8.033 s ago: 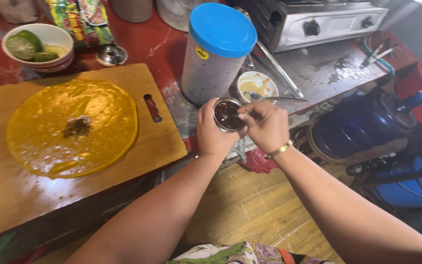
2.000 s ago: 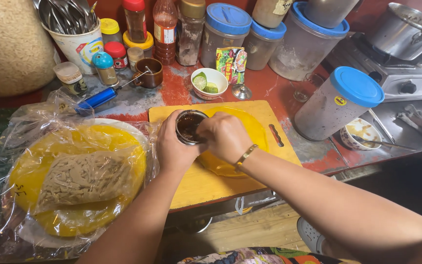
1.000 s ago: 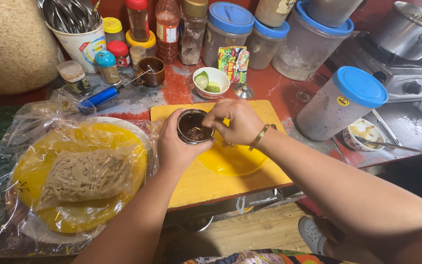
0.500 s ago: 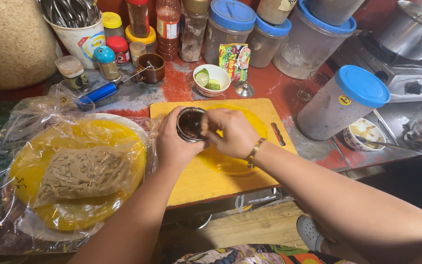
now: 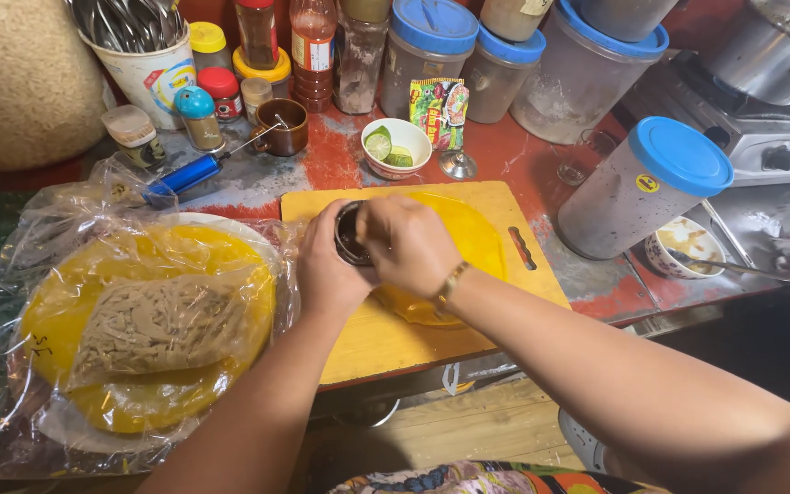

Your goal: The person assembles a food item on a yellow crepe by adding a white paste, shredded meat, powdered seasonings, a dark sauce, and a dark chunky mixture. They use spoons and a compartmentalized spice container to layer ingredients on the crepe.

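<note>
The left hand [image 5: 326, 270] wraps its fingers around a small dark jar [image 5: 349, 235] and holds it up over the wooden cutting board [image 5: 386, 334]. The right hand [image 5: 409, 242] sits on top of the jar with its fingers curled tight at the rim. I cannot tell what the fingertips pinch.

Under the hands lies a round yellow wrapper [image 5: 477, 242], flat on the board. The board rests on a worn red table [image 5: 331, 160]. To the left is a clear plastic bag [image 5: 11, 274] with a stack of yellow wrappers [image 5: 139, 320] and brown noodles [image 5: 162, 320] inside.

At the far side stand spice bottles, a cup of spoons [image 5: 139, 46], a brown mug [image 5: 285, 126] and a small bowl of lime pieces [image 5: 395, 146]. To the right is a tall tub with a blue lid [image 5: 651, 187], and a gas stove [image 5: 770, 137] with a pot.
</note>
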